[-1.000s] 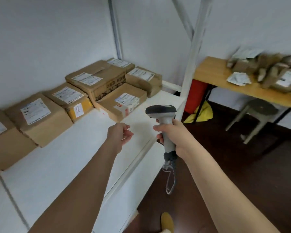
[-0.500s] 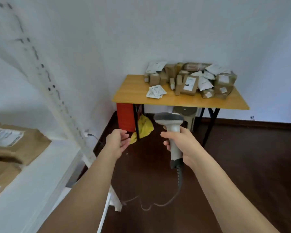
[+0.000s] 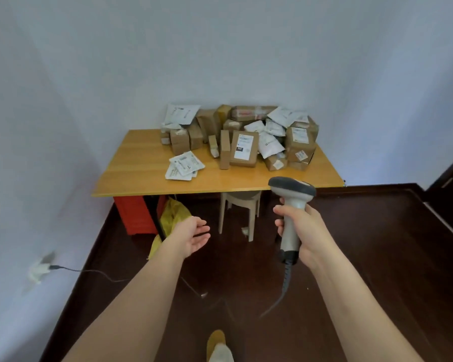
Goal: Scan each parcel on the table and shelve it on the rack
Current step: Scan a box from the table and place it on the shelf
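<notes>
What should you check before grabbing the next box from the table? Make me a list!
1. Left hand free to grab: ok, open and holding nothing.
2. Scanner held firmly: ok, right hand grips its handle.
3. Parcels left on the table: ok, a pile remains.
4. Within reach of the table: not ok, both hands are short of its edge.
5. Cable free of tangles: cannot tell, blurred.
</notes>
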The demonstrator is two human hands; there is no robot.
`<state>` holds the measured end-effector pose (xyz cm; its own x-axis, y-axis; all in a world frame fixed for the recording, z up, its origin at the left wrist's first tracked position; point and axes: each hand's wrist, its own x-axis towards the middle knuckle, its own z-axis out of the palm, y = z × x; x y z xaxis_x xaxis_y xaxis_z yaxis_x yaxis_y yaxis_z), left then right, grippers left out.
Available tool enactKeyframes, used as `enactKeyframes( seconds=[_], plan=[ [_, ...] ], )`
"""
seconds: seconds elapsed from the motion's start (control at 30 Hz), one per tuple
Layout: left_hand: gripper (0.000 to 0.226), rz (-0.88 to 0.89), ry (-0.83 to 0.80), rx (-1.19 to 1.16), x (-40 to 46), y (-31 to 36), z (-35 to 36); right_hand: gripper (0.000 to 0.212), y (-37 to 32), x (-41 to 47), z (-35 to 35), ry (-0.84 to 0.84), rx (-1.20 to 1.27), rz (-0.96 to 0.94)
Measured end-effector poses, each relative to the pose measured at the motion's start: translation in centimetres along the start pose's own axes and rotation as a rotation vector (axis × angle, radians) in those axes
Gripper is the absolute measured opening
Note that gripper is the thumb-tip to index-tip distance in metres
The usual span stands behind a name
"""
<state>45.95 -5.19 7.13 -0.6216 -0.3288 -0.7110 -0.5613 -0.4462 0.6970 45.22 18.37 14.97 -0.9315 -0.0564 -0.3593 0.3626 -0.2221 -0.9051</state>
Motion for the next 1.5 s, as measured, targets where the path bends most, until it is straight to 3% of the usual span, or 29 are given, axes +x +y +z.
enactKeyframes(
  seconds=[0.27, 0.47, 0.6, 0.9, 1.03, 1.23, 1.37, 1.5],
  plan=[
    [0.022, -0.055, 0.076, 0.056, 13.0, 13.0, 5.2, 0.031, -7.0, 14.4, 5.3, 0.07, 0.029, -0.08],
    [0.019, -0.055, -0.086, 0.161, 19.0, 18.1, 12.2, 0.031, -9.0, 23.3, 6.3, 0.14, 0.016, -0.039],
    [0.015, -0.093, -0.087, 0.167, 23.8, 19.7, 14.9, 0.027, -9.8, 30.1, 7.3, 0.118, -0.022, 0.01],
    [0.015, -0.011, 0.236, 0.055, 34.6, 26.2, 19.5, 0.019, -15.2, 44.4, 7.5, -0.056, -0.128, 0.038],
    [0.045, 0.181, 0.345, 0.148, 39.0, 25.8, 23.1, 0.018, -15.4, 50.0, 7.1, -0.089, -0.154, 0.07],
    [0.084, 0.245, 0.356, 0.285, 42.9, 21.9, 23.7, 0.019, -11.9, 53.6, 6.3, -0.136, -0.223, 0.239],
    [0.07, 0.263, 0.307, 0.33, 45.4, 21.2, 23.6, 0.02, -10.3, 55.4, 5.7, -0.112, -0.236, 0.259],
    [0.053, 0.325, 0.363, 0.308, 45.4, 20.5, 23.3, 0.025, -9.0, 55.9, 6.0, -0.103, -0.259, 0.294]
  ],
)
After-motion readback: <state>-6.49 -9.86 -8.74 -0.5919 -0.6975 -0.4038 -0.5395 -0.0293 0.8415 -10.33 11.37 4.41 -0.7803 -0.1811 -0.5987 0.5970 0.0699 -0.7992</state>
